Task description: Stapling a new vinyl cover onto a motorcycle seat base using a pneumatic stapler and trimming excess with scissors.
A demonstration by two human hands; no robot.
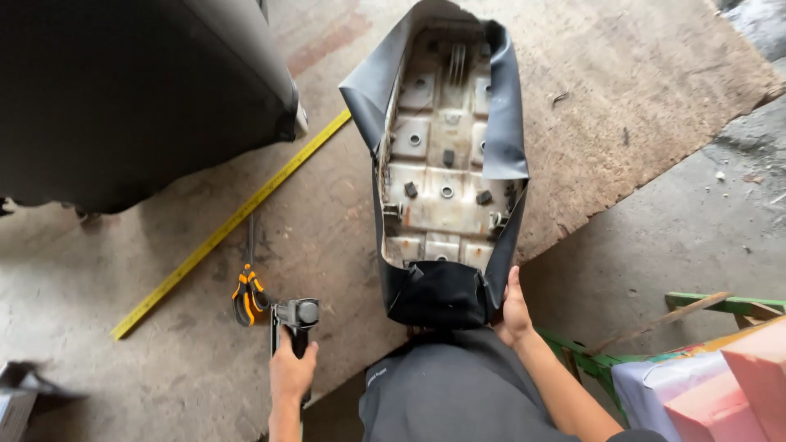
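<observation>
A: Black vinyl cover (499,123) drapes loosely over an upturned seat pan (442,155). Right hand (514,309) presses the pan's near end, grasping nothing.

B: Left hand (291,372), left of the pan, clenches a staple gun (293,319). Pulling the vinyl taut before stapling seems wise.
</observation>
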